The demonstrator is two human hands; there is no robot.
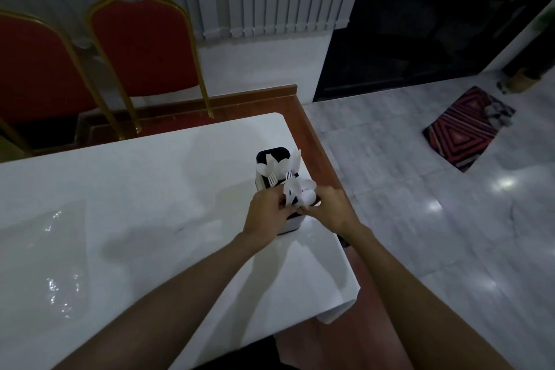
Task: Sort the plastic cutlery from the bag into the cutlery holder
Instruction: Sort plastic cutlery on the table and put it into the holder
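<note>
Head: left hand (265,211), right hand (331,207) around cutlery (301,190)

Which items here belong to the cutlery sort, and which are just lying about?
Job: cutlery holder, white plastic cutlery held by left hand and right hand, clear bag.
Lying about: red chairs, striped rug.

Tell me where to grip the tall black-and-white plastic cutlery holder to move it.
Grip the cutlery holder low on its side walls, probably from the left across the white table: white plastic cutlery sticks out of its open top, blocking a grip from above, and its right wall stands near the table's edge.
</note>
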